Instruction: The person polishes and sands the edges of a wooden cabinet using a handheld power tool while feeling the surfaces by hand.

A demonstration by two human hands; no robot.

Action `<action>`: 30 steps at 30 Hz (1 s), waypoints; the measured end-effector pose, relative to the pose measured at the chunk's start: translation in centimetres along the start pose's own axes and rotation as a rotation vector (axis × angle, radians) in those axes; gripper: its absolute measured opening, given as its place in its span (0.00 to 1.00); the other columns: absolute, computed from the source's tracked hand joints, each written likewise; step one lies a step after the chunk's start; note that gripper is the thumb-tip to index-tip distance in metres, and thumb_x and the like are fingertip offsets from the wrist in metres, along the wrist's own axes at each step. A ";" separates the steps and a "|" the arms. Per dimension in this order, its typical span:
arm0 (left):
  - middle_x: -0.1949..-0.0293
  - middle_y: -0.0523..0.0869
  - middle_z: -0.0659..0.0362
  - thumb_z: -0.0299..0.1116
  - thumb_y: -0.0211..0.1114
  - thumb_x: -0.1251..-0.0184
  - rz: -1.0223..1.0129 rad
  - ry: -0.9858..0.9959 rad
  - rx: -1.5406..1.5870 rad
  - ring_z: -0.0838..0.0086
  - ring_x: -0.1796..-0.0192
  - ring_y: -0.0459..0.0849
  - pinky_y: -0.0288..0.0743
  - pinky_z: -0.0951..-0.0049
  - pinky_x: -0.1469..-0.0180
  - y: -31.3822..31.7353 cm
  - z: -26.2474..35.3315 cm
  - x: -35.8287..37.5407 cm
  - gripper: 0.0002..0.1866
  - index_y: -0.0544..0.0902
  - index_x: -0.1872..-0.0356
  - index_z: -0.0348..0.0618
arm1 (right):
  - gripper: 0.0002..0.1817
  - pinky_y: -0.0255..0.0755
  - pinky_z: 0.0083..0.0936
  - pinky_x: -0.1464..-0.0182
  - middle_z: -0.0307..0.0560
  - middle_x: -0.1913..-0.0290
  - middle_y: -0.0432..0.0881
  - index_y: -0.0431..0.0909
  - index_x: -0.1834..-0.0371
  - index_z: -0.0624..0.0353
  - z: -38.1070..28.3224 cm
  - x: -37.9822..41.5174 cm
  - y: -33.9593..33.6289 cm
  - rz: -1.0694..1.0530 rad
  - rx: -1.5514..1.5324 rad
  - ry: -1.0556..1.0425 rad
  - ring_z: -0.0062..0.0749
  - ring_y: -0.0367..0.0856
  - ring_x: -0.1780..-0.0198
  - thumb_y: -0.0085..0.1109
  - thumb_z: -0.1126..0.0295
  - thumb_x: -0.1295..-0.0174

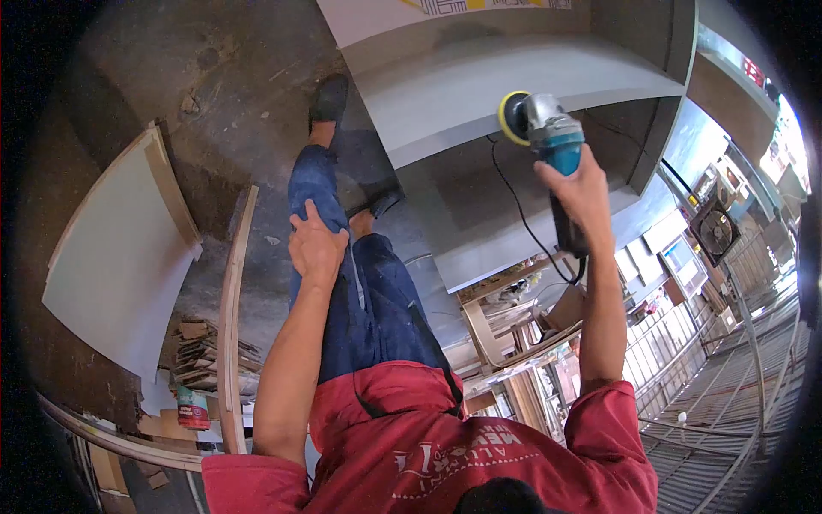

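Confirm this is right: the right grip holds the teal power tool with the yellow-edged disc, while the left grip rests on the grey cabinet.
Not quite: the left grip rests on the blue trouser leg, not on the grey cabinet, as the head view shows. The right grip does hold the teal power tool with the yellow-edged disc.

The dark floor (248,51) is stained; bright light (789,141) shows rightward.

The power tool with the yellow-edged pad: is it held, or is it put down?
Held: the right hand is closed around the power tool. Whether it is running, I cannot tell.
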State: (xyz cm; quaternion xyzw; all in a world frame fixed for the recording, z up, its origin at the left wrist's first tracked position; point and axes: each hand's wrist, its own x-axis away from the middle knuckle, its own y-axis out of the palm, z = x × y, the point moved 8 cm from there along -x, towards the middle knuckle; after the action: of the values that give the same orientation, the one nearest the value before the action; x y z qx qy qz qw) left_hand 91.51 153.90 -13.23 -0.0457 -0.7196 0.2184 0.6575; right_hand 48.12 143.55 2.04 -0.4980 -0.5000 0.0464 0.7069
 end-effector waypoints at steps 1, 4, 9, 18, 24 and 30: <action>0.37 0.78 0.41 0.48 0.80 0.44 0.003 -0.004 -0.017 0.44 0.43 0.87 0.83 0.52 0.39 -0.5 0.3 0.1 0.50 0.67 0.20 0.48 | 0.32 0.80 0.46 0.49 0.65 0.57 0.89 0.79 0.49 0.64 1.2 -1.0 -0.8 0.014 0.002 0.023 0.61 0.90 0.53 0.77 0.48 0.45; 0.37 0.79 0.42 0.48 0.80 0.43 0.014 0.000 -0.040 0.44 0.43 0.87 0.83 0.54 0.40 -0.8 0.6 0.1 0.48 0.68 0.21 0.48 | 0.32 0.79 0.39 0.47 0.60 0.57 0.90 0.82 0.48 0.63 4.6 -3.9 -3.2 0.063 -0.013 0.052 0.49 0.90 0.54 0.76 0.48 0.44; 0.36 0.78 0.42 0.47 0.80 0.42 0.024 0.011 -0.061 0.45 0.43 0.87 0.83 0.54 0.40 -0.7 0.7 -0.2 0.48 0.68 0.21 0.47 | 0.27 0.77 0.30 0.51 0.46 0.61 0.87 0.83 0.47 0.63 6.4 -5.5 -4.7 0.080 0.043 0.073 0.30 0.83 0.59 0.76 0.53 0.40; 0.35 0.77 0.43 0.46 0.78 0.40 0.016 -0.020 -0.016 0.45 0.42 0.87 0.83 0.53 0.40 1.3 -0.7 0.0 0.45 0.69 0.22 0.48 | 0.30 0.80 0.48 0.56 0.67 0.63 0.88 0.75 0.51 0.65 -3.7 2.9 3.2 -0.077 -0.012 -0.205 0.66 0.88 0.58 0.79 0.55 0.46; 0.32 0.75 0.42 0.47 0.78 0.41 -0.027 -0.050 0.043 0.44 0.42 0.87 0.84 0.54 0.40 2.1 -1.4 0.2 0.47 0.68 0.21 0.47 | 0.32 0.79 0.54 0.57 0.66 0.66 0.86 0.71 0.55 0.62 -10.4 7.1 8.3 -0.227 0.103 -0.271 0.70 0.86 0.59 0.79 0.51 0.47; 0.30 0.74 0.41 0.47 0.78 0.40 -0.004 -0.049 0.070 0.44 0.41 0.87 0.84 0.56 0.39 2.4 -2.0 0.2 0.47 0.67 0.20 0.48 | 0.32 0.79 0.54 0.57 0.66 0.66 0.86 0.71 0.54 0.63 -11.2 7.6 8.8 -0.257 0.145 -0.253 0.70 0.86 0.58 0.79 0.52 0.48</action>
State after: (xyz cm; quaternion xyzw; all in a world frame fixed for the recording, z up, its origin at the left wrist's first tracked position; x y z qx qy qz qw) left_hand 92.89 156.63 -13.86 -0.0158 -0.7275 0.2431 0.6414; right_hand 64.11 144.87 0.35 -0.3680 -0.6398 0.0541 0.6725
